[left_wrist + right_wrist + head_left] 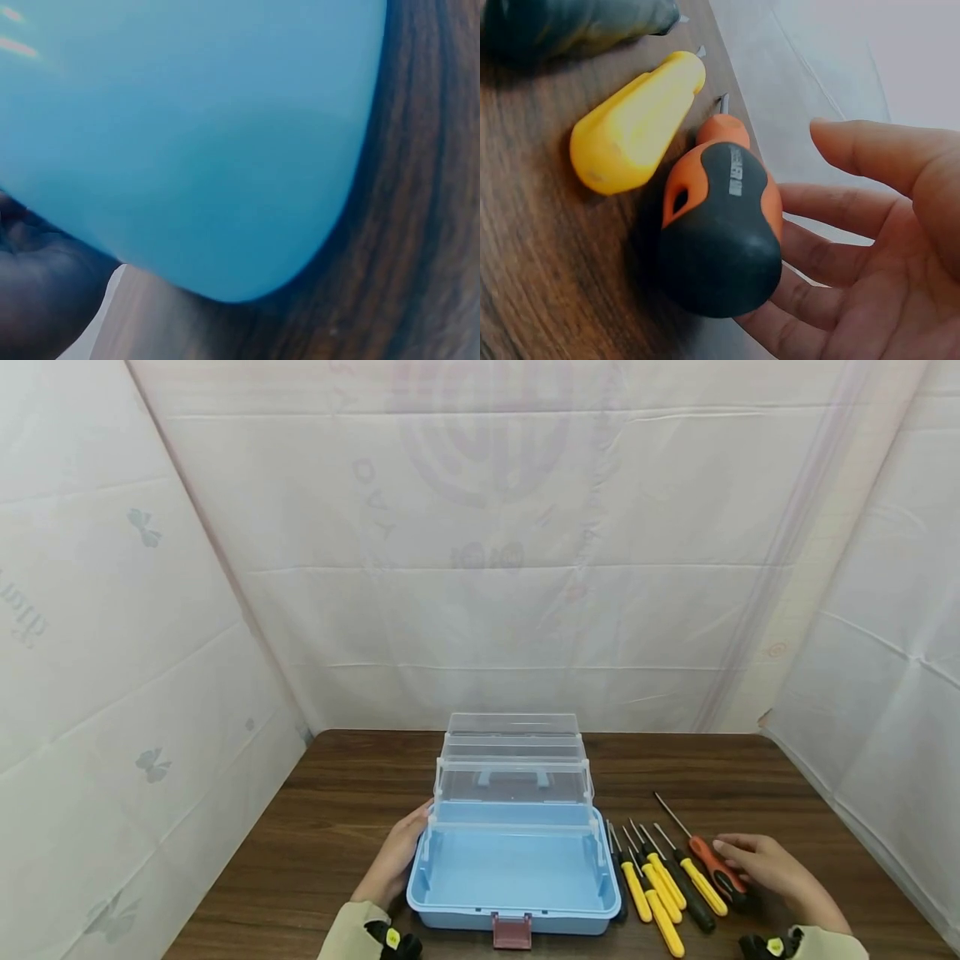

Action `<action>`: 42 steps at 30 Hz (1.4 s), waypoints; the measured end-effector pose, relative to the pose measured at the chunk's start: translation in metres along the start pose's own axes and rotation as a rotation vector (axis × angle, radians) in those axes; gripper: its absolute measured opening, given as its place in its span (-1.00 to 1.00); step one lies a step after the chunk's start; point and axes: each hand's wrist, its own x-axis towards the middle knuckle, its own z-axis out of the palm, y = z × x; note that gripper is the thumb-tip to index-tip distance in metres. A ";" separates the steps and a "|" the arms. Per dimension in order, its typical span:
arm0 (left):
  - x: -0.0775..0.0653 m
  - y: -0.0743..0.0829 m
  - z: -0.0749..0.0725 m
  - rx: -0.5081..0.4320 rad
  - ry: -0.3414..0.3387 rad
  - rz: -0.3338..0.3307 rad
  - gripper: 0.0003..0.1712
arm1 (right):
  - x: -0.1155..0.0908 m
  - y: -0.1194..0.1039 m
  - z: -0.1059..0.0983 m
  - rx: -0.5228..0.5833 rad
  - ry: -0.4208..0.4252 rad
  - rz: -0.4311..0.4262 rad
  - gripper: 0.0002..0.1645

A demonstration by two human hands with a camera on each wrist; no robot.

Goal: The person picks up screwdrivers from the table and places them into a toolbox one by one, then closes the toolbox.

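Observation:
A light blue plastic toolbox stands with its clear lid raised and its inside bare. My left hand rests along the box's left side, fingertips at the back left corner. The left wrist view is mostly filled by the blue box wall, the hand low at its left. On the right, my right hand reaches beside an orange and black screwdriver. In the right wrist view its fingers lie extended behind the black-ended handle, the thumb held apart from it.
Several screwdrivers with yellow or black handles lie side by side right of the box, shafts pointing away. A maroon latch hangs at the box front. White sheets enclose the wooden table behind and at both sides.

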 end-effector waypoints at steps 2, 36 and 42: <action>0.000 -0.001 0.000 0.002 0.002 -0.005 -0.41 | 0.000 0.001 0.000 -0.009 -0.005 -0.014 -0.24; 0.000 -0.003 -0.002 -0.010 -0.013 -0.008 -0.40 | -0.002 0.005 0.004 -0.144 -0.018 -0.063 -0.28; 0.000 -0.003 -0.002 -0.014 -0.006 -0.001 -0.42 | -0.002 0.000 0.005 -0.171 -0.008 -0.021 -0.27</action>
